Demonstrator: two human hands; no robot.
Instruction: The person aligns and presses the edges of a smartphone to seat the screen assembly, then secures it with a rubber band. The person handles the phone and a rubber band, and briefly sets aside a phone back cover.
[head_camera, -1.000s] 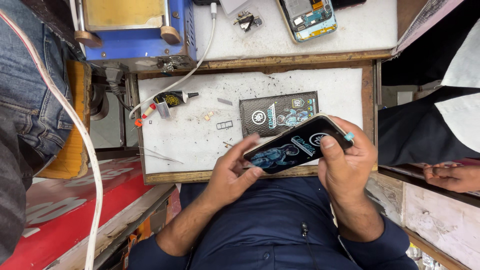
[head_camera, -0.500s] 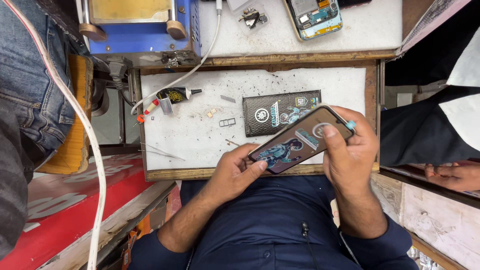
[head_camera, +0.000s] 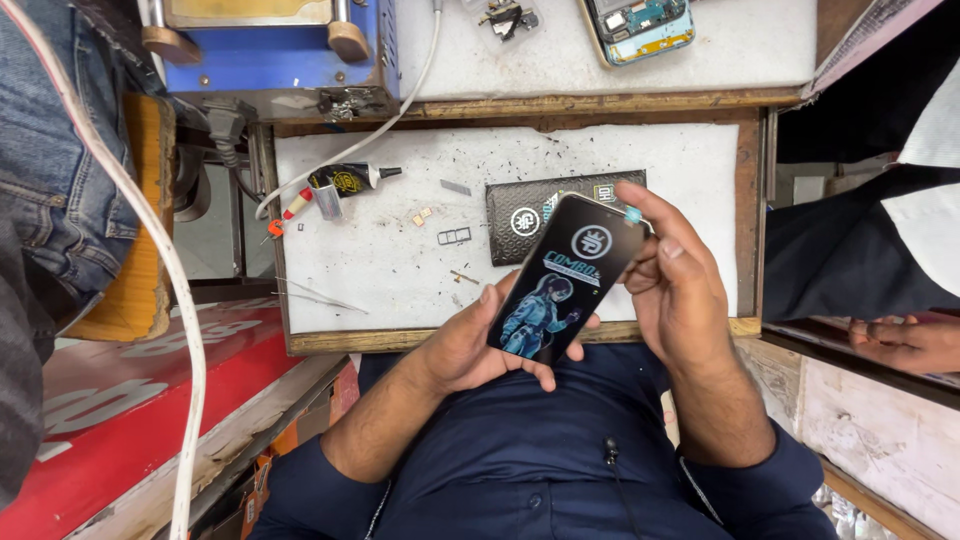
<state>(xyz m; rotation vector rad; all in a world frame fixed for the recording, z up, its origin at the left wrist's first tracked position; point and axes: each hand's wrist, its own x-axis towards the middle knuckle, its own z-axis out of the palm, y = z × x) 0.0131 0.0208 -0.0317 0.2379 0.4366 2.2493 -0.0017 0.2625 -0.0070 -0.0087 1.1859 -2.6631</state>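
Both hands (head_camera: 575, 320) hold glossy flat rectangular phone (head_camera: 565, 280).

A phone (head_camera: 565, 282) with a printed film on its face is held tilted above the near edge of the worktop (head_camera: 390, 270). It is cupped from below by the left hand (head_camera: 470, 345), while its upper end is gripped by the right hand (head_camera: 680, 285). A small teal tab (head_camera: 632, 213) is pinched at the phone's top corner by the right fingers (head_camera: 655, 215). A dark flat package (head_camera: 530, 215) lies on the worktop just behind the phone. A glue tube (head_camera: 350, 180) and a small metal tray (head_camera: 453, 236) lie to the left. An opened phone (head_camera: 640, 25) rests on the upper shelf.
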